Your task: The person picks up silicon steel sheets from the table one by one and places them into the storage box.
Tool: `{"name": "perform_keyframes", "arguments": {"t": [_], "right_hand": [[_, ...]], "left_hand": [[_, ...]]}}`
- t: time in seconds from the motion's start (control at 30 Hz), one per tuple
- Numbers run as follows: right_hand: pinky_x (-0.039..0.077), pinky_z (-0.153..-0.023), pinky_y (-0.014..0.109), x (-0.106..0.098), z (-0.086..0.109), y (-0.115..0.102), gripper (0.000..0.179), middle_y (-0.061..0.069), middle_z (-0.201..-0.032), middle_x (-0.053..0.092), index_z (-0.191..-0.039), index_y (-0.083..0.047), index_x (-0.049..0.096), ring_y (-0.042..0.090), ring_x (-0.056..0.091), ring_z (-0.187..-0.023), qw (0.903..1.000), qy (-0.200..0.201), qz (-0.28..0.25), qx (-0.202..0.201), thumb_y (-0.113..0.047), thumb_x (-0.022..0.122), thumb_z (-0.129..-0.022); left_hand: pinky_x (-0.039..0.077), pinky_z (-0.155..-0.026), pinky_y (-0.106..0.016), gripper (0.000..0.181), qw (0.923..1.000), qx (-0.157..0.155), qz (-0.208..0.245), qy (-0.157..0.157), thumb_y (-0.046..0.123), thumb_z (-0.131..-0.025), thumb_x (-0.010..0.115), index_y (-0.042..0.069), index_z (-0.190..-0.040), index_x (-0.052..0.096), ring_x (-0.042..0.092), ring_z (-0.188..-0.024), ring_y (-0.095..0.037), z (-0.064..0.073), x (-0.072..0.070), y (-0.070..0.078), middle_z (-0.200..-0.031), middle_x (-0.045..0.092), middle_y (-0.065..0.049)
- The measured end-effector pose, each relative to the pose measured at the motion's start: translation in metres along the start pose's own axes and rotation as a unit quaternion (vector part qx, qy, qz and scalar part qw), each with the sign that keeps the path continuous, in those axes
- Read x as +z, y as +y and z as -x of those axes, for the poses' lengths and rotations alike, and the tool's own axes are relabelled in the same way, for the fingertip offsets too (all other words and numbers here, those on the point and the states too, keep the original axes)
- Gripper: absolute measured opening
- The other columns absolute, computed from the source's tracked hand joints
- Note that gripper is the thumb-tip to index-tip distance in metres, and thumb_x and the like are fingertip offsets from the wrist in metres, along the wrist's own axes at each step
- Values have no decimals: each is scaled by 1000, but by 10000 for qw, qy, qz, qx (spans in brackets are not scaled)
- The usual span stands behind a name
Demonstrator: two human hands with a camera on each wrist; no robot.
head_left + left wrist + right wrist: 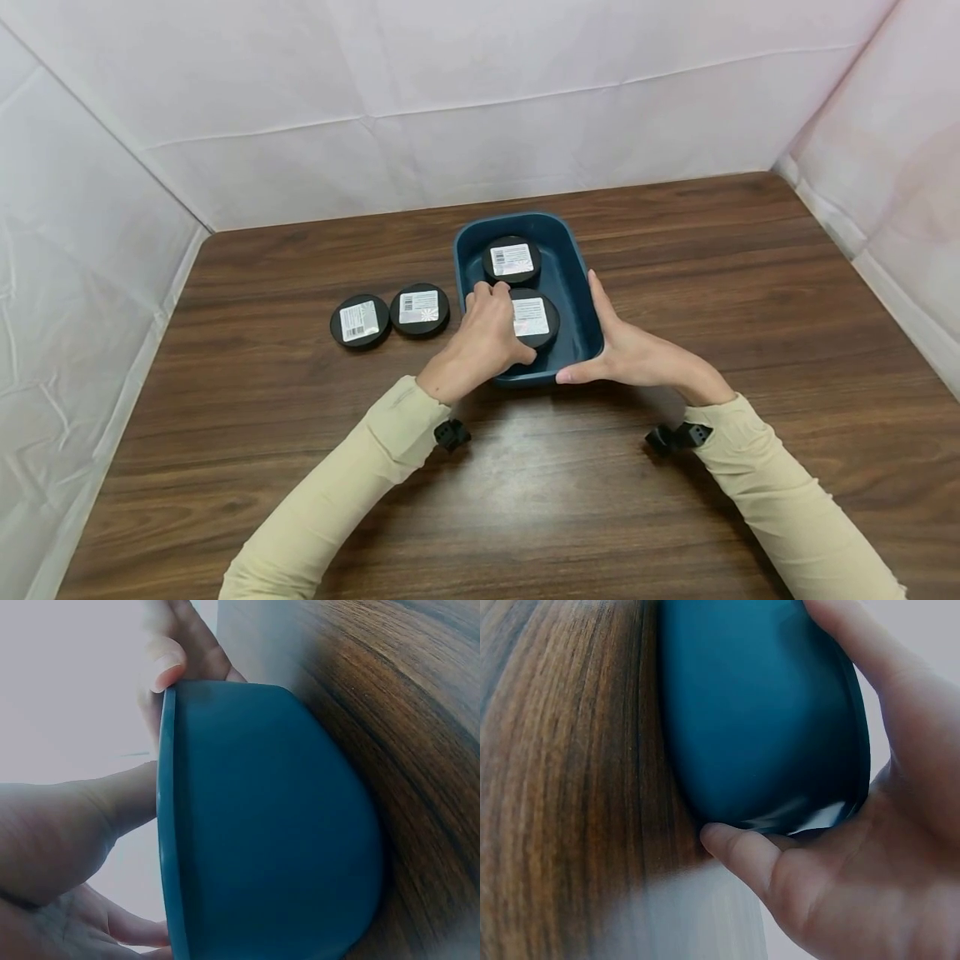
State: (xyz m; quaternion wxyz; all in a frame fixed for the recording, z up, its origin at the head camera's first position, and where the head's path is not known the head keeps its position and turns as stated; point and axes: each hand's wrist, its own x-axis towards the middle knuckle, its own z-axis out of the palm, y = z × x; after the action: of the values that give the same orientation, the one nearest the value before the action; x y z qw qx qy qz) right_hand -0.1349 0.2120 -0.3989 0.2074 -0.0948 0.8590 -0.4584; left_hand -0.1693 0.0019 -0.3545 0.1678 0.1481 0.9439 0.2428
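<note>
A dark blue rectangular tray [577, 304] with rounded corners holds two flat, round black containers with white barcode labels. The farther container [512, 260] lies in the back left part. My left hand [483, 335] reaches over the tray's left rim and grips the nearer container [536, 321], covering its left side; the fingers are at its far edge, the thumb at the near edge. With my right hand [637, 354] I hold the tray's near right corner, thumb at the front and fingers along the right wall. The right wrist view shows this hand [840, 877] round the tray's outer wall [742, 712].
Left of the tray, two more black containers, one [420, 311] near it and another [360, 322] farther left, lie label up on the brown wooden table [262, 433]. White sheeting [450, 100] stands behind the table and at both sides.
</note>
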Motion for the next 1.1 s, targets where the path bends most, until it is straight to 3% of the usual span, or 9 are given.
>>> {"name": "perform_keyframes", "arguments": {"t": [0.6, 1.1], "right_hand": [[17, -121, 62, -1, 0, 1, 136, 9, -168, -19, -147, -42, -39, 35, 8, -153, 10000, -12, -20, 71, -33, 82, -85], [16, -121, 62, 0, 0, 1, 137, 8, -168, -20, -147, -41, -39, 34, 7, -154, 10000, 7, 21, 18, -36, 83, -83]], "left_hand": [[48, -106, -39, 91, 9998, 2, -99, -178, 22, -78, 88, -6, -148, 37, 43, -128, -33, -11, 2, 6, -143, 40, -24], [49, -104, -39, 88, 9996, 44, -154, -233, 22, -79, 88, -7, -146, 39, 45, -126, -33, -15, 6, 0, -141, 41, -25]]}}
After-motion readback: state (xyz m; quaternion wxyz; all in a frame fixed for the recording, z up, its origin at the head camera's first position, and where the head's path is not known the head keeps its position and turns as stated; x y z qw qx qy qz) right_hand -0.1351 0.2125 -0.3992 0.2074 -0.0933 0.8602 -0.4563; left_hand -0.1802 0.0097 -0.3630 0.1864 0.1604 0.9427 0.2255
